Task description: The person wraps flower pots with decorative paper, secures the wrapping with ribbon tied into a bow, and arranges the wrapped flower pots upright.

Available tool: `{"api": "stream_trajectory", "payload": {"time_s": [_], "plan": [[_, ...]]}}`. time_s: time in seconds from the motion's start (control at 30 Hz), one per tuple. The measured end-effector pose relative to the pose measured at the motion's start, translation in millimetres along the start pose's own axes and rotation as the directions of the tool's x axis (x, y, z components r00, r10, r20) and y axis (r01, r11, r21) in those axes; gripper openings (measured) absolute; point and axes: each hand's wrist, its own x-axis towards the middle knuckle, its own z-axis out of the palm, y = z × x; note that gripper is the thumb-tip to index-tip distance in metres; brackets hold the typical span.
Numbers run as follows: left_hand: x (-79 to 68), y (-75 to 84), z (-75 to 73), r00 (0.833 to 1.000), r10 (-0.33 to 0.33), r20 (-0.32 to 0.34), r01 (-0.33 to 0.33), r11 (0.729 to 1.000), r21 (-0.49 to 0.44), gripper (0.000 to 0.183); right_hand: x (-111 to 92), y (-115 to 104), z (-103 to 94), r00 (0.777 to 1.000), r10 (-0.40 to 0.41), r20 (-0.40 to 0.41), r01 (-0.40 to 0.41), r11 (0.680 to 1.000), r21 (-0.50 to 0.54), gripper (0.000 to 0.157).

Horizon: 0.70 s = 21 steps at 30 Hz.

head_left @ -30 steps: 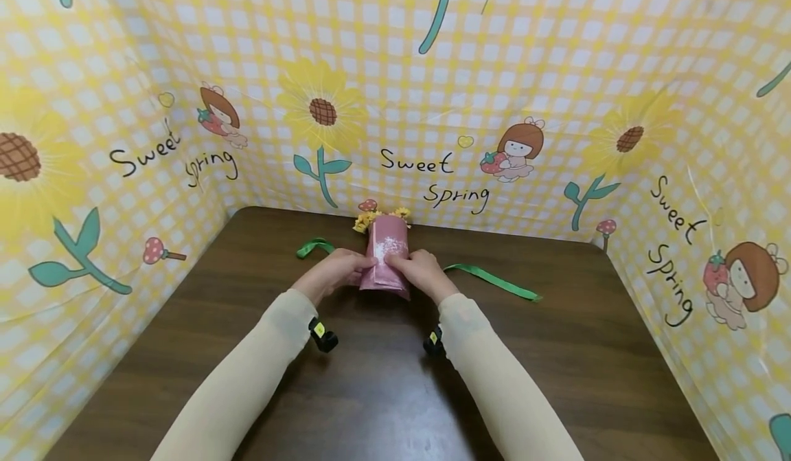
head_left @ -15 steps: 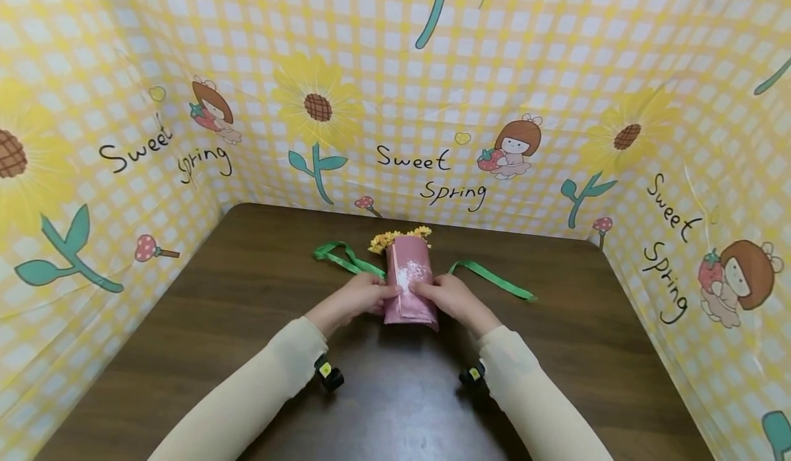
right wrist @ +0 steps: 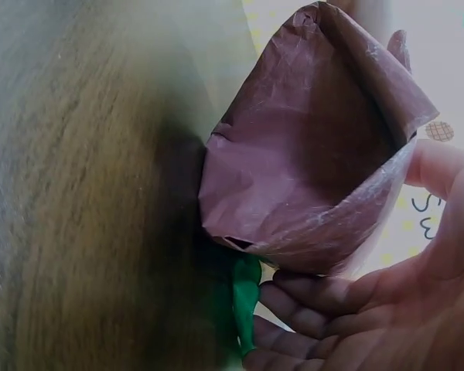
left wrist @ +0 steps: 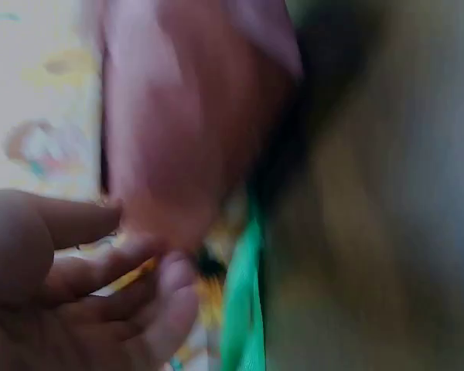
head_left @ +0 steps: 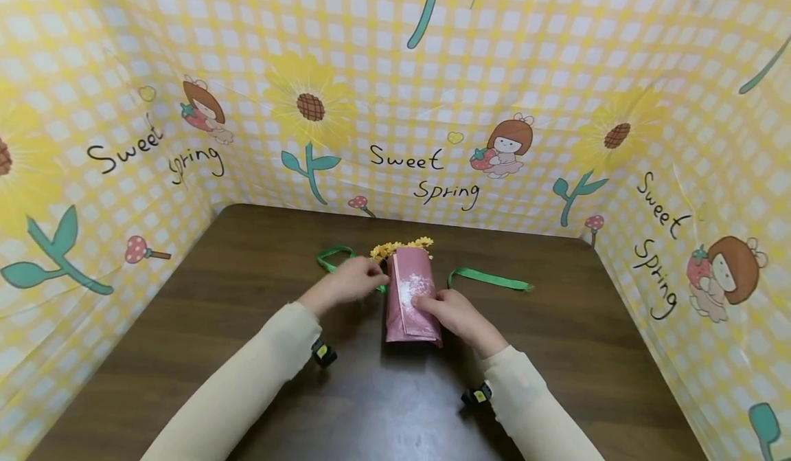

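A bouquet rolled in pink wrapping paper [head_left: 410, 303] lies on the table, its small yellow flowers [head_left: 384, 249] pointing away from me. My right hand [head_left: 462, 315] grips the right side of the wrap, thumb on top and fingers lower down; the right wrist view looks into the wrap's open bottom end [right wrist: 294, 154]. By the upper left side of the wrap is my left hand [head_left: 349, 284], its fingers loosely bent; contact is unclear in the blurred left wrist view. A green ribbon [head_left: 494, 279] runs under the bouquet and comes out on both sides.
The dark wooden table [head_left: 259, 406] backs onto a yellow checked cloth [head_left: 383, 110] printed with flowers and words, which also stands along both sides. A small black camera [head_left: 323, 353] sits on each wrist.
The bouquet has come toward me and slightly right, off the back edge area. My left hand has let go of the wrap and moved up along its left side; the right hand keeps its grip.
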Motion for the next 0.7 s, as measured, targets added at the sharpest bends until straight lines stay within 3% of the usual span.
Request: {"api": "stream_trajectory", "payload": {"time_s": [0.1, 0.2, 0.37, 0.53, 0.63, 0.7], "plan": [[28.2, -23.8, -4.5, 0.992, 0.091, -0.092, -0.074, 0.983, 0.168, 0.017, 0, 1, 2.2, 1.000, 0.007, -0.012, -0.007, 1.000, 0.004, 0.052], [45.9, -43.1, -1.6, 0.988, 0.130, -0.083, -0.102, 0.954, 0.281, 0.019, 0, 0, 3.8, 1.000, 0.002, -0.017, -0.002, 1.000, 0.004, 0.052], [49.9, -57.3, 3.2, 0.988, 0.123, -0.092, -0.090, 0.948, 0.307, 0.013, 0, 0, 2.2, 1.000, 0.007, -0.026, -0.007, 1.000, -0.009, 0.052], [34.6, -72.4, -20.4, 0.977, 0.038, -0.209, 0.000, 0.984, 0.177, 0.013, 0, 1, 2.0, 0.999, 0.015, -0.028, -0.015, 1.000, 0.016, 0.053], [19.2, -96.3, -48.2, 0.943, -0.074, -0.326, 0.075, 0.997, -0.011, 0.017, -1, 0, 2.5, 1.000, 0.012, -0.026, -0.011, 1.000, 0.019, 0.053], [4.7, -114.6, -69.1, 0.901, -0.162, -0.402, 0.118, 0.984, -0.131, 0.024, -1, 0, 3.1, 1.000, 0.012, -0.024, -0.011, 1.000, 0.020, 0.053]]}}
